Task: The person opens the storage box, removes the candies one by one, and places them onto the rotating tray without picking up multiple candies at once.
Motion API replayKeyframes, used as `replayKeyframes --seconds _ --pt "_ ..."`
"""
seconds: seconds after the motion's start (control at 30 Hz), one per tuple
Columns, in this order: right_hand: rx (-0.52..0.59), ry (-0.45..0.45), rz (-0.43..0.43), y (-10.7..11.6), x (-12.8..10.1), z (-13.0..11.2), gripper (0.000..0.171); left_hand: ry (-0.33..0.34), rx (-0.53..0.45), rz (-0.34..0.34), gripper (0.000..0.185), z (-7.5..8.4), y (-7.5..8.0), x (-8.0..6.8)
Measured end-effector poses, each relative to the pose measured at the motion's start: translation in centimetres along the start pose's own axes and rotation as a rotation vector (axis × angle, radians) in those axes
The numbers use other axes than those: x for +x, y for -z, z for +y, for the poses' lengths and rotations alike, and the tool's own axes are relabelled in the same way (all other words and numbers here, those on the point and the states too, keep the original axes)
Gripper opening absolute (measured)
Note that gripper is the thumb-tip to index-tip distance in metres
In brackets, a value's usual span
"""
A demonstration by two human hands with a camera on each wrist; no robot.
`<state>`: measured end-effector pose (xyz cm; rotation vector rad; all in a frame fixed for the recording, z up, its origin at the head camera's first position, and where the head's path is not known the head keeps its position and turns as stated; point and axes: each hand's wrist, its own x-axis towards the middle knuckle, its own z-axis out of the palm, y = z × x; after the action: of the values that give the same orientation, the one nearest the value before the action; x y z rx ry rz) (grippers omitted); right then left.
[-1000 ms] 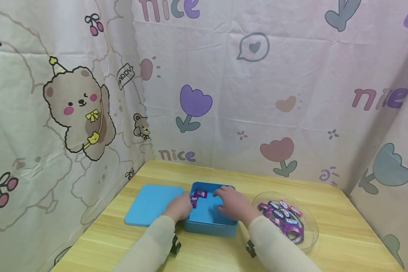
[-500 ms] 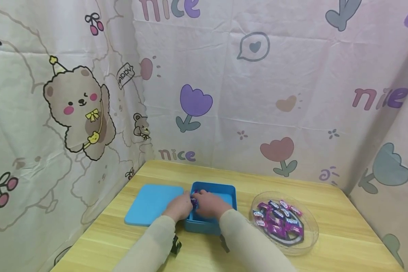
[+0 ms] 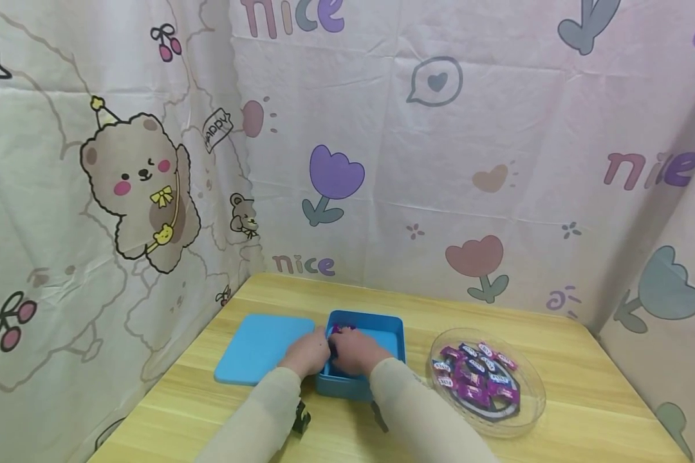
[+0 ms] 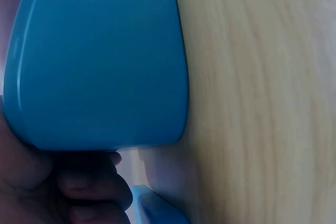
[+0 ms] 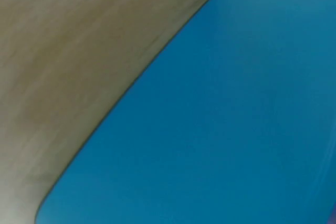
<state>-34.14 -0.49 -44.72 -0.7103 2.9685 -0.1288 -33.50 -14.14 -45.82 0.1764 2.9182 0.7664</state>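
A blue box [image 3: 345, 387] stands without its lid on the table. My left hand [image 3: 307, 354] grips its left rim; in the left wrist view, curled fingers [image 4: 94, 184] show beside the box's corner. My right hand [image 3: 356, 350] reaches down inside the box at its left wall, fingers curled around a small dark wrapped candy [image 3: 333, 350], most of it hidden. Just behind those fingers a purple wrapped candy [image 3: 343, 328] lies in the box, partly covered. The right wrist view shows only the box's outer wall [image 5: 210, 129] and the table, with no fingers.
Left of the box lies its flat blue lid [image 3: 260, 347]. On the right, a clear round bowl [image 3: 533, 392] holds several purple, pink and dark blue wrapped candies [image 3: 475, 379]. A printed curtain [image 3: 382, 161] hangs around the wooden table [image 3: 585, 386].
My right hand has moved left, from over the box's right side down to the candies by its left wall. My left hand keeps its grip on the rim.
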Motion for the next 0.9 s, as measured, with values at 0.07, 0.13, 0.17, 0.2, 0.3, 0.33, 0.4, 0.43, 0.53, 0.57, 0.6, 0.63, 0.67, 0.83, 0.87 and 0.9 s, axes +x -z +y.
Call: replayKeyframes --seconds 0.07,0.13,0.17,0.2,0.3,0.33,0.4,0.43,0.53,0.57,0.6,0.63,0.67,0.83,0.87,0.9 --pt "-0.010 -0.009 0.014 0.1 0.0 0.0 0.035 0.002 0.012 -0.001 0.043 0.0 0.0 0.0" --pt "-0.024 -0.015 0.026 0.1 -0.1 0.1 0.031 0.004 0.023 -0.003 0.045 0.0 -0.1 0.1" --pt "-0.032 -0.019 0.034 0.1 -0.1 0.1 0.029 0.005 0.025 -0.005 0.046 0.0 -0.1 0.1" --pt "-0.039 -0.021 0.040 0.1 -0.1 0.2 0.027 0.004 0.027 -0.007 0.047 0.0 -0.1 0.1" --pt "-0.053 -0.025 0.055 0.0 -0.2 0.4 0.020 0.006 0.025 -0.006 0.048 0.0 -0.1 0.1" --pt "-0.051 -0.028 0.057 0.0 -0.3 0.4 0.018 0.008 0.022 -0.005 0.049 0.0 -0.1 0.1" --pt "-0.046 -0.034 0.060 0.0 -0.4 0.5 0.013 0.015 0.015 -0.003 0.050 0.0 -0.1 0.1" --pt "-0.046 -0.038 0.060 0.0 -0.4 0.6 0.012 0.016 0.015 -0.002 0.051 0.0 -0.1 0.1" --pt "-0.048 -0.048 0.061 -0.1 -0.6 0.8 0.011 0.026 0.004 -0.004 0.054 -0.1 -0.1 0.1" --pt "-0.055 -0.047 0.064 -0.1 -0.7 0.9 0.011 0.026 0.002 -0.004 0.054 -0.1 -0.1 0.1" --pt "-0.059 -0.045 0.068 0.0 -0.8 0.9 0.011 0.027 0.000 -0.005 0.055 -0.1 -0.1 0.0" --pt "-0.060 -0.043 0.071 0.0 -0.8 1.0 0.011 0.026 0.003 -0.005 0.055 -0.1 -0.1 0.0" --pt "-0.058 -0.039 0.078 0.0 -0.9 1.0 0.010 0.028 0.002 -0.006 0.055 -0.1 -0.1 0.0" --pt "-0.022 -0.014 0.077 0.3 -1.7 1.5 0.013 0.027 0.004 -0.010 0.055 0.0 -0.1 -0.1" --pt "-0.014 -0.007 0.075 0.4 -1.9 1.7 0.014 0.030 -0.002 -0.012 0.056 0.1 -0.1 -0.1" --pt "-0.008 0.000 0.073 0.6 -2.1 1.9 0.016 0.033 -0.008 -0.013 0.056 0.1 -0.1 -0.1"
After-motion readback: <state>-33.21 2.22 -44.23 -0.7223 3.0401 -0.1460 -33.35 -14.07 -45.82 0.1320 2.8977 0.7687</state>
